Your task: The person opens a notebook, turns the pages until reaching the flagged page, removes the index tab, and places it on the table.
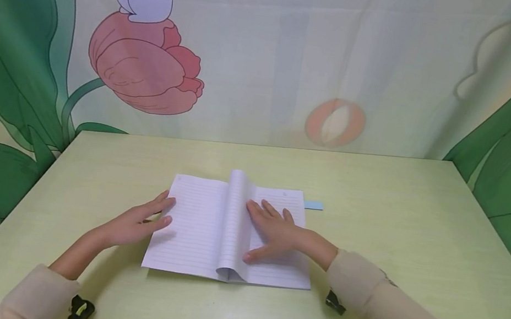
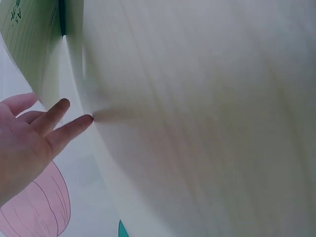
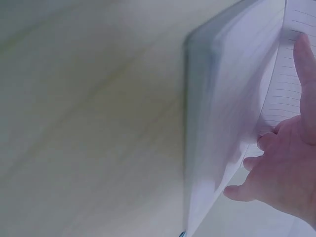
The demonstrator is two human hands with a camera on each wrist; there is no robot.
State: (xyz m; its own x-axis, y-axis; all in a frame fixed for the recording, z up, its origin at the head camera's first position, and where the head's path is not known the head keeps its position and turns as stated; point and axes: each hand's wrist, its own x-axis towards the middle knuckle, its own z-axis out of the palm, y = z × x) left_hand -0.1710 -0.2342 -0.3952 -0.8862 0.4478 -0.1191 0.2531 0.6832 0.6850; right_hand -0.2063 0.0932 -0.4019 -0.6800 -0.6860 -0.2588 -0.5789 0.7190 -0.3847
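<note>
An open lined notebook [image 1: 192, 227] lies flat on the table, with one or more leaves [image 1: 232, 223] standing up in a curl along its middle. My right hand [image 1: 276, 235] rests over the right page, fingers spread, fingertips and thumb right at the curled leaf. In the right wrist view the same hand [image 3: 289, 163] has its fingers extended against lined paper. At the left page's outer edge is my left hand [image 1: 135, 224], fingers loosely straight, fingertips and thumb by the margin. A light blue tab [image 1: 314, 205] sticks out past the notebook's upper right side.
The pale wooden table [image 1: 425, 225] reaches back to a printed curtain [image 1: 269, 72] with flowers and a rabbit. Small black devices are worn at both wrists, the left one [image 1: 81, 311] and the right one [image 1: 335, 303] close over the tabletop.
</note>
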